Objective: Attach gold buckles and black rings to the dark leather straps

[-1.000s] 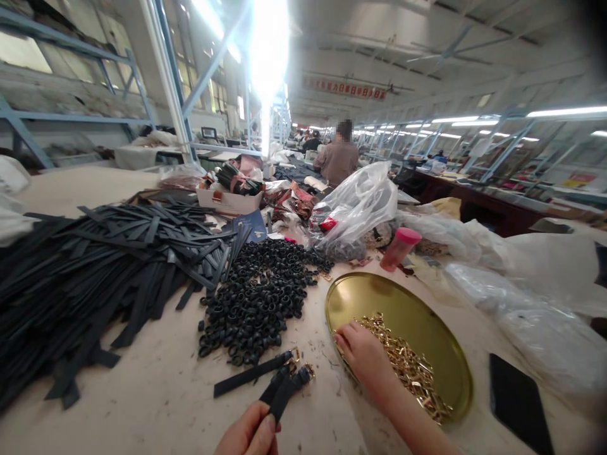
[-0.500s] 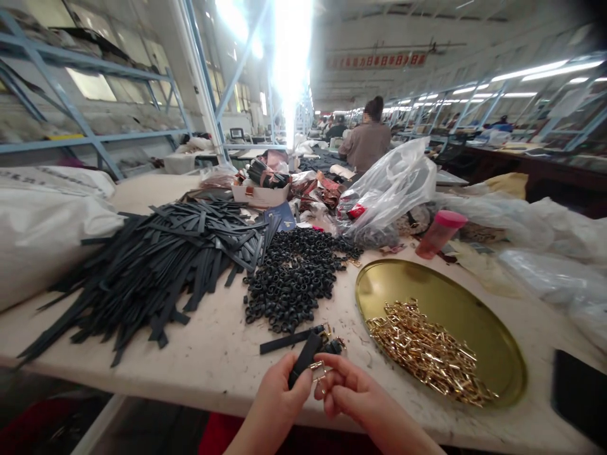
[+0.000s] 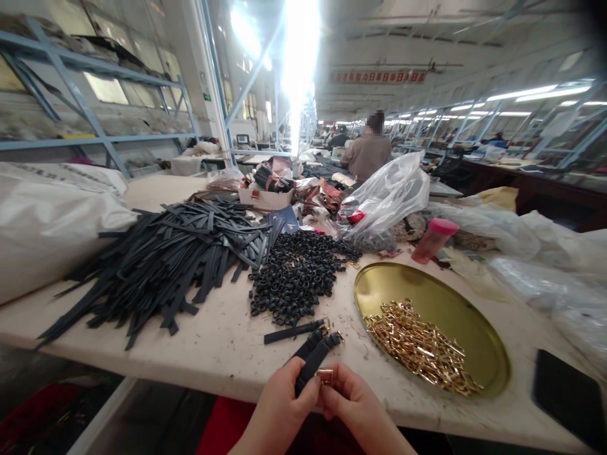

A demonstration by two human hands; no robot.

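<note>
My left hand [image 3: 283, 397] is closed around a black strap [image 3: 313, 365] near the table's front edge. A gold buckle [image 3: 325, 375] is pinched in my right hand [image 3: 349, 395], right beside the left thumb. The fingers of both hands meet, and the lower part of the strap is hidden in the left hand. Just beyond, a short black strap piece [image 3: 289, 332] lies on the table, with gold metal at its far end. More black strap overlaps there, so I cannot tell exactly which pieces the left hand touches.
A heap of black strips [image 3: 190, 253] spreads on the left, beside a pile of small black loops [image 3: 294, 278]. To the right, an oval gold tray [image 3: 484, 335] bears many gold buckles [image 3: 422, 347]. A pink-lidded jar [image 3: 432, 243], plastic bags [image 3: 389, 189] and a black flat object [image 3: 566, 392] lie around.
The gold buckle has turned and now sits level between the right fingers. Both hands are slightly lower, and the whole view has shifted a little.
</note>
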